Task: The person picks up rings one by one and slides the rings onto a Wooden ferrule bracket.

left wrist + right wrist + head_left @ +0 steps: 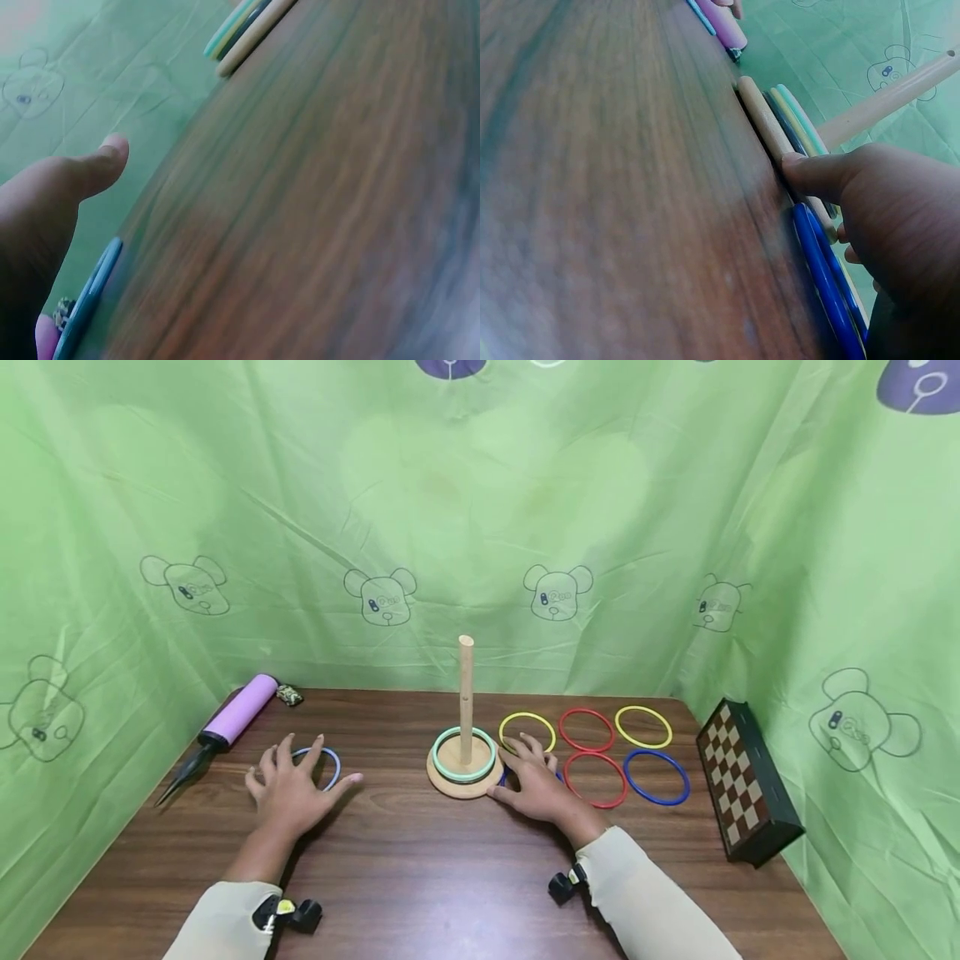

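Head view: hands (288, 789) on rings (327, 767).

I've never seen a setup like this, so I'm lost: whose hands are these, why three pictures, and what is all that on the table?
No machine here: a person works with two bare hands. The wide picture comes from a camera on the head; the two blurry close-ups come from small cameras strapped to each wrist, looking along the table.

On the table stands a wooden peg on a round base, with a green ring already around it. To the right lie loose rings in yellow, red and blue. A pink pump lies far left and a chessboard box far right.

The left hand rests flat on a light blue ring. The right hand lies over a blue ring beside the base. Neither hand has lifted anything.
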Motion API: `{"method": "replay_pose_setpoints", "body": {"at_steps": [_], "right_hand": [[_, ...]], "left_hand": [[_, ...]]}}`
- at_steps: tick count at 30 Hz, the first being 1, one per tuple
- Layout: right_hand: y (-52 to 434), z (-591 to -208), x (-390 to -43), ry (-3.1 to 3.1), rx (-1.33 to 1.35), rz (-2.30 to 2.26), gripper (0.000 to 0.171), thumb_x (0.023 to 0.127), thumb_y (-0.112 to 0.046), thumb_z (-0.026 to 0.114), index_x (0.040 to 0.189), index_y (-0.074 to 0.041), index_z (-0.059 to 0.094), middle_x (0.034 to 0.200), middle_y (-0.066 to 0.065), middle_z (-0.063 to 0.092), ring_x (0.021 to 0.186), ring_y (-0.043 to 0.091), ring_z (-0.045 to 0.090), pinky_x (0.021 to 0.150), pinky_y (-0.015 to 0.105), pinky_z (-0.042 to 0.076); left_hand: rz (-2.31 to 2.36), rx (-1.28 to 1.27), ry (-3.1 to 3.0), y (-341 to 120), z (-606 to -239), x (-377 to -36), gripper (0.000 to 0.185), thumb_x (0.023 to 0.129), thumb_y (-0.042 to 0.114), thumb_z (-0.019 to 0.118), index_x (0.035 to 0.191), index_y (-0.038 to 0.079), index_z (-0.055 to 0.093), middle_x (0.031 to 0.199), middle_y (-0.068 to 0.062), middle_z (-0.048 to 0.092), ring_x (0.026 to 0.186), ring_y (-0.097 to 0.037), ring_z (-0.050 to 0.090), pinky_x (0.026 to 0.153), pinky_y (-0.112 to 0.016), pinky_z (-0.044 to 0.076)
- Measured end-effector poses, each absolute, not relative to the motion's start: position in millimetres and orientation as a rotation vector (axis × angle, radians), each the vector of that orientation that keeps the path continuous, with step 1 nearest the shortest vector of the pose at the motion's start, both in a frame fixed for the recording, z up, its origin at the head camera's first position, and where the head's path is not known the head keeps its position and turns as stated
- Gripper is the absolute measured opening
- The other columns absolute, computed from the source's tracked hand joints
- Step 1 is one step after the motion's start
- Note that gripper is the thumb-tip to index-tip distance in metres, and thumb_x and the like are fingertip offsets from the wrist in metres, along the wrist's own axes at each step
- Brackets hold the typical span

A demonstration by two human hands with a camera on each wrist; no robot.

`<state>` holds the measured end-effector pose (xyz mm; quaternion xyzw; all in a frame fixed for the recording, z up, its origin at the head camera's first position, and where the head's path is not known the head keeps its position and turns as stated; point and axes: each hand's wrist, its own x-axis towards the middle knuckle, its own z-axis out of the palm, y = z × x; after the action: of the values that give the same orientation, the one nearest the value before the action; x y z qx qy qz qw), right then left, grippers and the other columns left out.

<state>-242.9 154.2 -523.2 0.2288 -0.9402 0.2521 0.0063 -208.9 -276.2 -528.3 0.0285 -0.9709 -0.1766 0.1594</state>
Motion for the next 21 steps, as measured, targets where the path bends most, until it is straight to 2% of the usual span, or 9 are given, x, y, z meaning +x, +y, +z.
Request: {"method": "replay_pose_setpoints", "body": {"at_steps": [11, 21], "right_hand": [[153.2, -523.7, -242.9, -2.946, 0.71, 0.785, 0.081, 0.099, -0.047, 0.079, 0.165, -0.012, 0.049, 0.174, 0.015, 0.041, 0.167, 0.048, 0.017, 0.119, 0.078, 0.02], [153.4, -523.5, -242.4, -2.958, 0.706, 0.792, 0.081, 0.1, -0.048, 0.078, 0.166, -0.012, 0.049, 0.174, 0.014, 0.041, 0.168, 0.047, 0.016, 0.119, 0.078, 0.019]], "left_hand": [[-0.502, 0.146, -2.853, -300.3, -531.0, -201.8, 0.12, 0.083, 0.091, 0.066, 0.172, 0.018, 0.035, 0.171, -0.042, 0.018, 0.151, -0.071, 0.021, 0.111, -0.095, 0.01], [-0.493, 0.172, -3.001, -301.1, -530.2, -200.3, 0.116, 0.087, 0.093, 0.058, 0.171, 0.015, 0.037, 0.166, -0.044, 0.023, 0.15, -0.074, 0.019, 0.11, -0.098, 0.006]]}}
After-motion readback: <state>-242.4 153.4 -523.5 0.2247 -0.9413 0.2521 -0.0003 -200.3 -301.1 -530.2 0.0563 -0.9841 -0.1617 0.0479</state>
